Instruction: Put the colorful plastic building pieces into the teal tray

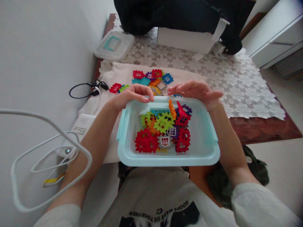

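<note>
Bare left hand (132, 95) and right hand (196, 91) hover palm-down over far rim of pale blue bin (208, 148); fingers extended, loosely open, nothing gripped. Bin sits on lap, holds red, green, purple interlocking tiles (163, 132). More loose tiles (151, 80) on white cloth (118, 71) beyond. Black cable (82, 90) left.

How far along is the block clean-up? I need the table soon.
Partly done. A heap of blocks already lies in the light blue tub. The left hand and right hand hover cupped at its far rim, and neither visibly grips a piece. Left: the blocks on the cloth beyond the tub.
</note>
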Tool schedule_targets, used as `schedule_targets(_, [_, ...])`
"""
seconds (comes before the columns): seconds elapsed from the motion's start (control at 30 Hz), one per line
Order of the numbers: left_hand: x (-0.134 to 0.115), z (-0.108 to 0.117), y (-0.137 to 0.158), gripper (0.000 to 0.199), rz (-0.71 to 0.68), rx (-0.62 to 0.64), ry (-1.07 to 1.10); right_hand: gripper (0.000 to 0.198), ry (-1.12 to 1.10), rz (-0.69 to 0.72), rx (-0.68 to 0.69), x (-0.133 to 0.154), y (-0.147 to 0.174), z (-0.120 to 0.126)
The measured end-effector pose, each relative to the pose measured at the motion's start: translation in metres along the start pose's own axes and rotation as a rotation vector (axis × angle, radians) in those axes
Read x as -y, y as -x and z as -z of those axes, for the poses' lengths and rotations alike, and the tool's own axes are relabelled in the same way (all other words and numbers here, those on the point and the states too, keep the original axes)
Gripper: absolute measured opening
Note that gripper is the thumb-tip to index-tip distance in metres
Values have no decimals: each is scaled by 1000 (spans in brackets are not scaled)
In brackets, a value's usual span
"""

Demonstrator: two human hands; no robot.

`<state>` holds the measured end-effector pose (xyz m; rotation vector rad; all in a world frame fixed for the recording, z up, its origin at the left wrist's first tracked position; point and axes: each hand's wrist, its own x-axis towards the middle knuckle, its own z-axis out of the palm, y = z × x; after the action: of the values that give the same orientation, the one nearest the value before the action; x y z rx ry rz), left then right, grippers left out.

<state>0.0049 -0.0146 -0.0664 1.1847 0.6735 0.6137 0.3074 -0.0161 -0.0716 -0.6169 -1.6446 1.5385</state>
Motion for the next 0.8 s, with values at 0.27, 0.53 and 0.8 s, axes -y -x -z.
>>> schedule_targets(0.27, [-3, -2, 2, 18, 18, -10, 0, 56, 415, -65, -201, -51, -22, 14])
schedule_targets(0.53, [-3, -3, 1, 20, -9, 8, -23, 41, 786, -170, 125, -68, -25, 14])
schedule_targets(0.8, [-3, -3, 1, 19, -4, 13, -16, 47, 972, -110, 215, -63, -22, 22])
